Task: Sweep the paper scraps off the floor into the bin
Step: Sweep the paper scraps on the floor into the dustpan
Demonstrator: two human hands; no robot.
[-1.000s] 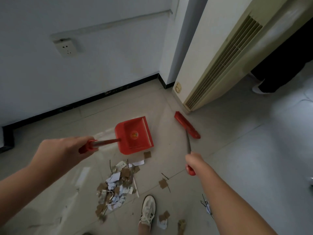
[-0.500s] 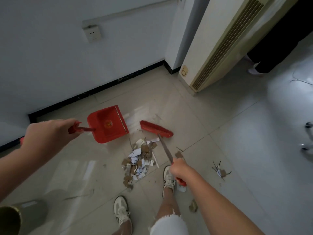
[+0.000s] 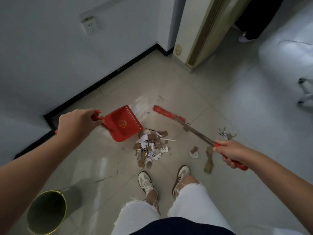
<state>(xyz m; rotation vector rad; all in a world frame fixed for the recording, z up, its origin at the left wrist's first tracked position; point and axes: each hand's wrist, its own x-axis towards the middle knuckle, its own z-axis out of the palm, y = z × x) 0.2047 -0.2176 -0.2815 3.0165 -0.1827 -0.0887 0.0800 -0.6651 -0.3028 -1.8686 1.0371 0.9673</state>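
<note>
A pile of white and brown paper scraps (image 3: pixel 152 146) lies on the tiled floor in front of my feet. My left hand (image 3: pixel 76 123) grips the handle of a red dustpan (image 3: pixel 122 125), whose open lip rests at the pile's upper left edge. My right hand (image 3: pixel 232 152) holds a red broom (image 3: pixel 169 114) by its handle; its head sits on the floor beyond the pile. Loose scraps (image 3: pixel 209 158) lie to the right of the pile, below the broom handle. A round metal bin (image 3: pixel 46 212) with a yellow-green rim stands at the lower left.
A white wall with a black skirting (image 3: pixel 101 82) runs behind the dustpan. A tall cream air-conditioner cabinet (image 3: pixel 198 36) stands at the back right. Another person's dark trouser leg and shoe (image 3: pixel 245 36) show at the top right. A chair base (image 3: pixel 304 92) is at the right edge.
The view has tilted down, bringing the bin and my legs into sight. The dustpan has moved to the edge of the pile, and the broom head has swung round behind the pile.
</note>
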